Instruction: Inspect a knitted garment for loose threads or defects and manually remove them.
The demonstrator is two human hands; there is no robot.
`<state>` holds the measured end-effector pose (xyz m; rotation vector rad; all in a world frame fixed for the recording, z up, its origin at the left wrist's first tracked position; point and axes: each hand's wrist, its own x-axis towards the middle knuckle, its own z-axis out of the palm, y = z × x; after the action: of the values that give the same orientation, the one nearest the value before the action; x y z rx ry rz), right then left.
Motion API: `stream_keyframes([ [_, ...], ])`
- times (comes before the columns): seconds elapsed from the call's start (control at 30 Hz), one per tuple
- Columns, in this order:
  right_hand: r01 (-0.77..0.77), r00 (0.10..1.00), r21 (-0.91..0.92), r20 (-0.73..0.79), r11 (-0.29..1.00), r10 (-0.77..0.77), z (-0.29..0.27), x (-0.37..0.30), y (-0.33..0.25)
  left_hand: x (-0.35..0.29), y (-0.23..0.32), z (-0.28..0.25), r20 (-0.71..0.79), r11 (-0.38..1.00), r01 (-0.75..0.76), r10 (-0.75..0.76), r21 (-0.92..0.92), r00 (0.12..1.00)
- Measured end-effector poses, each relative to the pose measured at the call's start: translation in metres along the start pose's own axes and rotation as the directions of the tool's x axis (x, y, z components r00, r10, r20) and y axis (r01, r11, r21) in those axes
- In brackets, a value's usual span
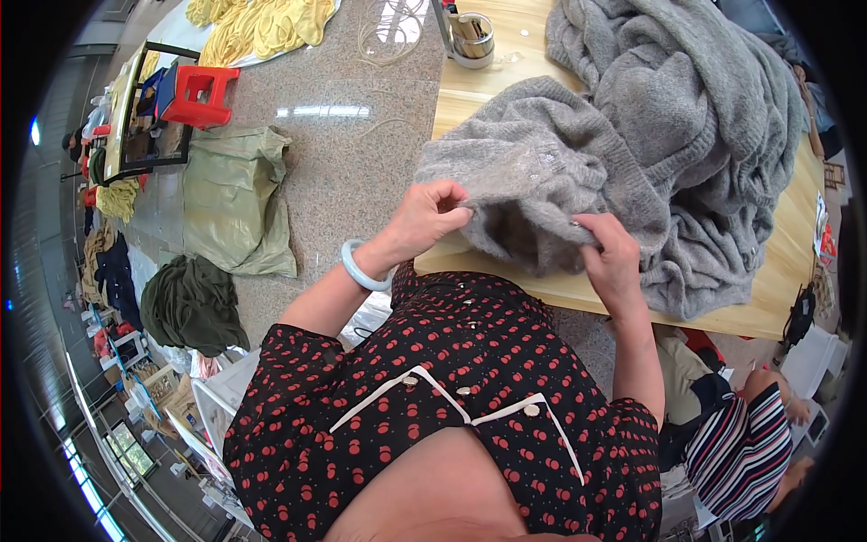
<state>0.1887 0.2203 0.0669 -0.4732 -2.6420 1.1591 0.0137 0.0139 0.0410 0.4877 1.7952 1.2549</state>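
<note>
A grey knit sweater (542, 172) lies bunched at the near left edge of the wooden table, its ribbed opening turned toward me. My left hand (433, 217), a pale bangle on its wrist, pinches the left side of that opening between thumb and fingers. On the other side of the opening, my right hand (611, 257) is closed on the knit edge. Between the two hands the edge is stretched apart, showing a dark hollow inside. More grey knitwear (686, 108) is heaped behind and to the right, touching the sweater.
The wooden table (488, 99) carries a tin of tools (472, 41) at its far left. On the floor to the left are a green sack (237, 199), a dark green cloth pile (192, 305), a red stool (200, 95) and yellow garments (262, 27). A person in stripes (736, 452) is at lower right.
</note>
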Motion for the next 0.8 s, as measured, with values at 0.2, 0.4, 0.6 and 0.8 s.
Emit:
stream_keyframes([
  [0.2, -0.144, 0.979, 0.045, -0.135, 0.989, 0.149, -0.012, 0.005, 0.004, -0.008, 0.023, 0.002, 0.187, 0.923, 0.100, -0.030, -0.372, 0.982],
  [0.4, -0.031, 1.000, 0.181, 0.006, 0.983, 0.030, 0.006, 0.024, -0.025, 0.014, 0.035, 0.020, 0.194, 0.893, 0.080, 0.009, -0.443, 0.981],
  [0.6, -0.058, 0.998, 0.278, -0.021, 0.959, 0.066, 0.038, 0.042, -0.039, 0.019, 0.030, 0.031, 0.028, 0.982, -0.089, 0.095, -0.167, 0.995],
  [0.8, -0.172, 0.985, 0.241, 0.037, 0.955, 0.168, 0.037, 0.047, -0.037, 0.020, 0.026, 0.036, -0.038, 0.969, -0.242, 0.240, -0.045, 0.970],
])
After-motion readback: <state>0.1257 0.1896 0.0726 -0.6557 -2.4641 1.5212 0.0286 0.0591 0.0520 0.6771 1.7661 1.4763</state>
